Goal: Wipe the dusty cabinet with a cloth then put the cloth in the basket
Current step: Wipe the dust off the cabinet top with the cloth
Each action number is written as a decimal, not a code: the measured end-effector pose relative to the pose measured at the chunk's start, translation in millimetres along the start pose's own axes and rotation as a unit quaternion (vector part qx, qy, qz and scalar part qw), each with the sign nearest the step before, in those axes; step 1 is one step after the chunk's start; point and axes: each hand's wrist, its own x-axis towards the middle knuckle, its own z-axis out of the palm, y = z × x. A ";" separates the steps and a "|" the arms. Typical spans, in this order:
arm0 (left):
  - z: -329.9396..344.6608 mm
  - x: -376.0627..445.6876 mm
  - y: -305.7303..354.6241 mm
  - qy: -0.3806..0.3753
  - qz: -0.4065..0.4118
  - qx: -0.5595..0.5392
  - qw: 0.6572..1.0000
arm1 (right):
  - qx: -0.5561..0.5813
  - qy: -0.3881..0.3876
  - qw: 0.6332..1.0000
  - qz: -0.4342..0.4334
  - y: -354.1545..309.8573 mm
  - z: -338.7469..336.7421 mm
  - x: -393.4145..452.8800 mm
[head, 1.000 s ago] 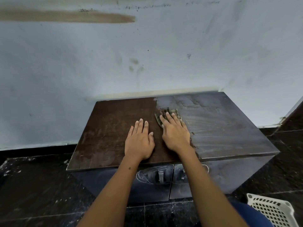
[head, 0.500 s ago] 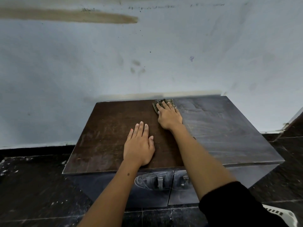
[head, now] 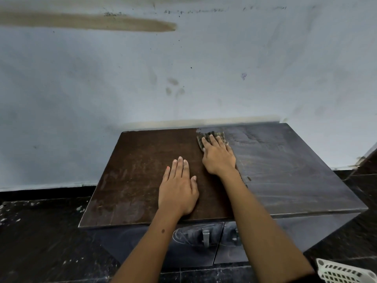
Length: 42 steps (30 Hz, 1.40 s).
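Cloth: small checked grey-green cloth point(head: 212, 137), flat on the cabinet top near its back edge, at the line where clean wood meets dust; most of it lies under my right fingers.
Right hand: my right hand point(head: 219, 156) presses the cloth down with fingers straight and spread, not curled round it.
Left hand: my left hand point(head: 178, 187) rests flat on the wiped brown part, fingers straight and together, holding nothing, well apart from the cloth.
Cabinet: low dark wooden cabinet point(head: 142, 176) against the wall; the left half of its top shows bare brown wood, the right half is grey with streaked dust.
Doors: two dark front doors below the top, each with a small metal handle point(head: 205, 237); a swirl mark is drawn in the dust on the left door.
Basket: white perforated plastic basket point(head: 344, 272) on the floor at the lower right corner, only partly in view, well apart from the cloth.
Wall: pale blue-grey painted wall point(head: 102, 82) with smudges and a long tan streak near the top left.
Floor: dark speckled tiled floor point(head: 40, 231).
Writing: no brand, label or lettering that I can read anywhere.
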 end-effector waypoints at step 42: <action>1.2 -0.3 2.1 0.013 0.000 -0.006 1.000 | 0.009 0.005 1.000 0.025 20.8 -10.3 76.9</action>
